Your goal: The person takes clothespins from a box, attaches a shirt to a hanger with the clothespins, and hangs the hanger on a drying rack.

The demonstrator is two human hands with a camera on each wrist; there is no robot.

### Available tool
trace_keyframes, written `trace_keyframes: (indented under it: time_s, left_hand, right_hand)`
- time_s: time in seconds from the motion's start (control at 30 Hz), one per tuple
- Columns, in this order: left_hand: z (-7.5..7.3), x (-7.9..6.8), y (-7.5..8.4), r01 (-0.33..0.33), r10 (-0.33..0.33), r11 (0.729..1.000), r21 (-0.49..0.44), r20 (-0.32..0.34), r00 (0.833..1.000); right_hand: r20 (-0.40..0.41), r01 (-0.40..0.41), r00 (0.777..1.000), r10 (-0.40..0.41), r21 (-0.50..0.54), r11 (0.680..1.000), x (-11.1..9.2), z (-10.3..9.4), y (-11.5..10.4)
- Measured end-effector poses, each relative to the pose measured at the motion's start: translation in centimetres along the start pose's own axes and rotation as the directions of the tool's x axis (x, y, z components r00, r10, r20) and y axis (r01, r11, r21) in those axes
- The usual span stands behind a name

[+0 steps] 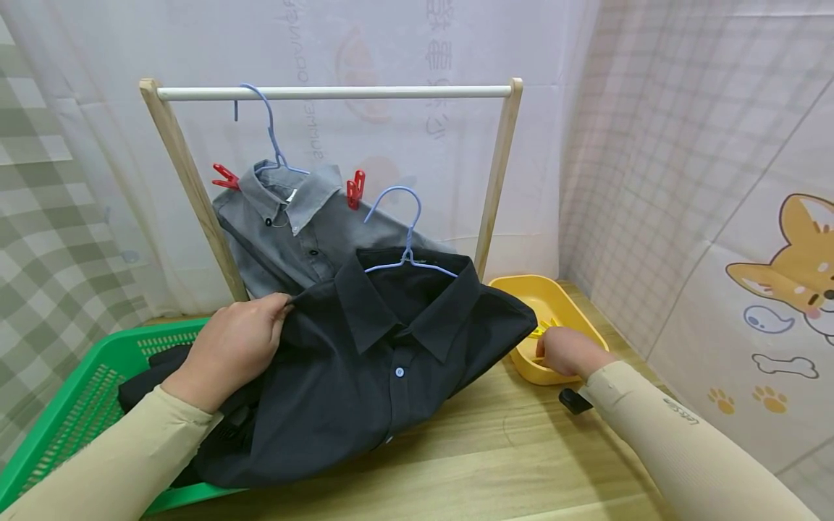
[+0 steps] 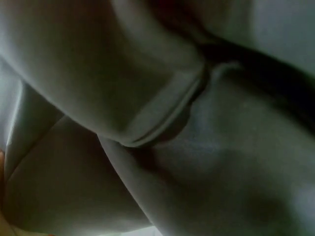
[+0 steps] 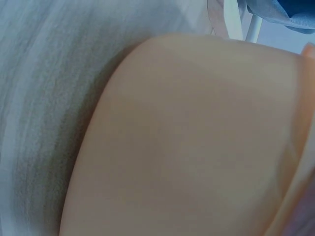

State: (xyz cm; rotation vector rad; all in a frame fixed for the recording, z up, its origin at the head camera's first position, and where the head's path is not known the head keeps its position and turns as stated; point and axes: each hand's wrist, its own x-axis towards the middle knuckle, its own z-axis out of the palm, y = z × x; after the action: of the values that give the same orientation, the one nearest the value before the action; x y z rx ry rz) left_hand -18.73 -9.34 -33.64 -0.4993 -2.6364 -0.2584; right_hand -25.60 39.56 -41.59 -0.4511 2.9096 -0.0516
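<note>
A black collared shirt [image 1: 352,376] sits on a blue wire hanger [image 1: 409,231]. My left hand [image 1: 231,347] pinches its shoulder at the left side. Dark folds of the shirt [image 2: 157,187] fill the left wrist view. My right hand [image 1: 573,352] reaches into a yellow basin [image 1: 531,289], its fingertips close to yellow clothespins [image 1: 542,328]; whether it grips one I cannot tell. In the right wrist view the outer wall of the basin [image 3: 182,137] covers most of the picture and hides the fingers.
A grey shirt [image 1: 313,239] with red clothespins [image 1: 355,189] at its shoulders hangs from a wooden rack with a white rail [image 1: 391,92]. A green basket [image 1: 72,405] holding dark clothes stands at the left. Wooden tabletop [image 1: 508,441] shows in front of the basin.
</note>
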Motion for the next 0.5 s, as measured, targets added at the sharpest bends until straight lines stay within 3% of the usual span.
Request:
trace_keyframes:
  time_s: [0.37,0.5]
  left_hand:
    - [-0.11,-0.05,0.08,-0.008,0.008,1.0,-0.003,-0.005,1.0]
    - [-0.08,-0.1,0.11,-0.009,0.009,1.0,-0.003,-0.011,1.0]
  right_hand:
    - [-0.008,-0.016,1.0,0.016,-0.002,1.0,-0.24,-0.25,-0.32]
    - [-0.035,0.016,0.999,-0.016,-0.021,1.0,-0.28,-0.37,-0.29]
